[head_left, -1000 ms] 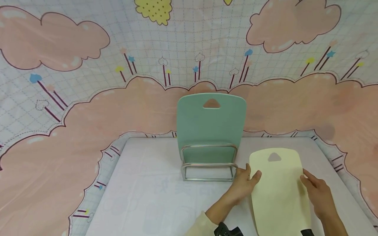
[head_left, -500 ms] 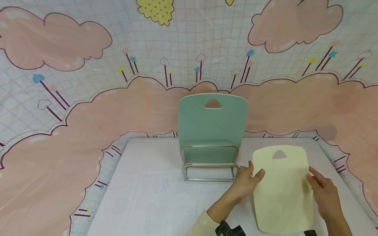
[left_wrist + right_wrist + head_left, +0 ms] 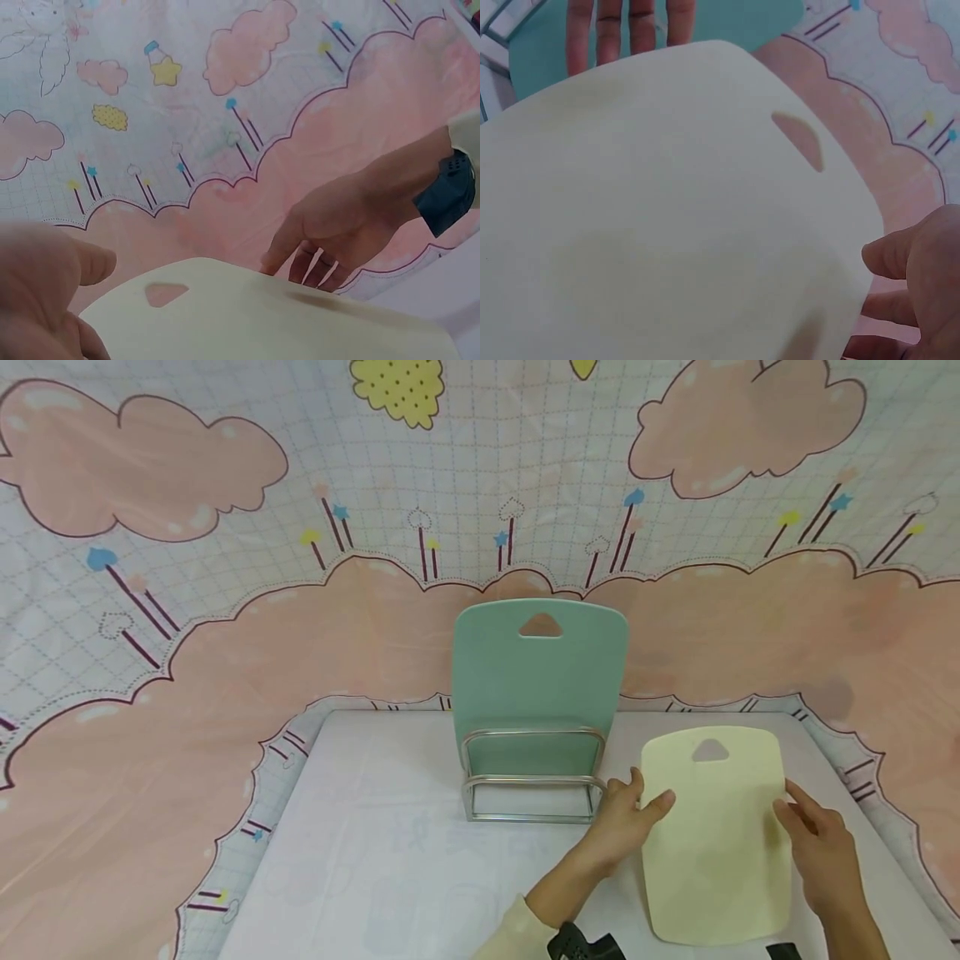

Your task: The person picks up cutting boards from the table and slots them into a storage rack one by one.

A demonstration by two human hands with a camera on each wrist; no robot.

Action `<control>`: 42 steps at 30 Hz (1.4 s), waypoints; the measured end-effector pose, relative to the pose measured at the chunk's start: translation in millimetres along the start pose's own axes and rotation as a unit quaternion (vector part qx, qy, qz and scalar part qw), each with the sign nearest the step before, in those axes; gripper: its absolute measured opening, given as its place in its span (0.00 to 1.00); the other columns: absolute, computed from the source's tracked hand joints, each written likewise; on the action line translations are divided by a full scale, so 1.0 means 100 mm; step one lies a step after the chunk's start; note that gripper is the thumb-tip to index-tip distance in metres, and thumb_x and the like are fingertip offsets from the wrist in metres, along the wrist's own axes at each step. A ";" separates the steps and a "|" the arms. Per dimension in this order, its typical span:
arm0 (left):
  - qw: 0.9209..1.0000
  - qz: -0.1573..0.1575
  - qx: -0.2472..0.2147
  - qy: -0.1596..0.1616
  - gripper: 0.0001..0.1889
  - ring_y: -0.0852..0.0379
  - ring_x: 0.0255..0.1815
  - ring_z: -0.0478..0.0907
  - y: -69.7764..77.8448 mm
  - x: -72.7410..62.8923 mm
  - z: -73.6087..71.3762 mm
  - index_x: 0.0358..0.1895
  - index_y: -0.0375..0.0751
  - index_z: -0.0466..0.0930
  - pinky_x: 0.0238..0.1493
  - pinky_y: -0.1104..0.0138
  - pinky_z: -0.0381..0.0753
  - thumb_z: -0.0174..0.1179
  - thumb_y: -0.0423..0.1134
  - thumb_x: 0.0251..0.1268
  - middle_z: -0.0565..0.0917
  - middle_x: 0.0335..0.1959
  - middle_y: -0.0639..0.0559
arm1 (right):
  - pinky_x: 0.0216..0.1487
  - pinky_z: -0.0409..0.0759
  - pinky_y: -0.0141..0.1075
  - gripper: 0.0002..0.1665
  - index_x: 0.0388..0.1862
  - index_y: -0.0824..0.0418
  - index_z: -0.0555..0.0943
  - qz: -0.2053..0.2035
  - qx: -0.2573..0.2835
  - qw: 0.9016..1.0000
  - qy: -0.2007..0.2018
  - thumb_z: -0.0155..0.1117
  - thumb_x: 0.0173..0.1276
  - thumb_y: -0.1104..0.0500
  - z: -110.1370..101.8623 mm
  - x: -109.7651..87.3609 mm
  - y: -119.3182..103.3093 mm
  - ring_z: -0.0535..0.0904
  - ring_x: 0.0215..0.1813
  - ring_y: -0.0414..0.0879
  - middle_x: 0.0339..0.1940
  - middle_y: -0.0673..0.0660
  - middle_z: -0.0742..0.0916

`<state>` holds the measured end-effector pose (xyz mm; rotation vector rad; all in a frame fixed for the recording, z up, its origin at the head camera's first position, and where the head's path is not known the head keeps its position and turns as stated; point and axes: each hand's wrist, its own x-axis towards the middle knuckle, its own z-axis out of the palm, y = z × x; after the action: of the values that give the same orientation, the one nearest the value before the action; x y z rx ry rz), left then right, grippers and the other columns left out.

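A pale yellow cutting board (image 3: 716,852), with a triangular hole near its far end, is between my hands at the table's right side. My right hand (image 3: 825,852) holds its right edge, thumb at the edge and fingers partly hidden behind it. My left hand (image 3: 622,827) is at the opposite edge, thumb spread over the board in the head view. Seen in the right wrist view, the straight left fingers (image 3: 641,26) run behind that edge. Left of the board, a green cutting board (image 3: 540,685) stands upright in a metal wire rack (image 3: 525,817).
The white table (image 3: 390,860) carries the rack at its middle back, close beside my left hand. Behind the table hangs a patterned cloth (image 3: 375,635) with pink clouds. A black strap (image 3: 446,195) is round my right wrist.
The yellow board has shifted slightly away from me, and its near end has come into view. Both hands keep their places at its edges. The rack and green board stay put.
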<state>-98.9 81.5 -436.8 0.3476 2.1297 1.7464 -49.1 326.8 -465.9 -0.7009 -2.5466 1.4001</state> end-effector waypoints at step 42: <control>0.997 0.059 -0.056 -0.009 0.39 0.60 0.39 0.55 0.08 -0.07 -0.01 0.75 0.34 0.46 0.42 0.70 0.58 0.58 0.41 0.68 0.55 0.37 0.55 | 0.59 0.63 0.21 0.30 0.73 0.42 0.62 -0.028 0.079 0.994 0.067 0.52 0.74 0.47 -0.02 -0.08 -0.07 0.66 0.52 0.30 0.46 0.35 0.69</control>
<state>-93.6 79.9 -427.5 0.4637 2.0261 1.9120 -44.2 321.4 -458.0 -0.6673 -2.3073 1.4633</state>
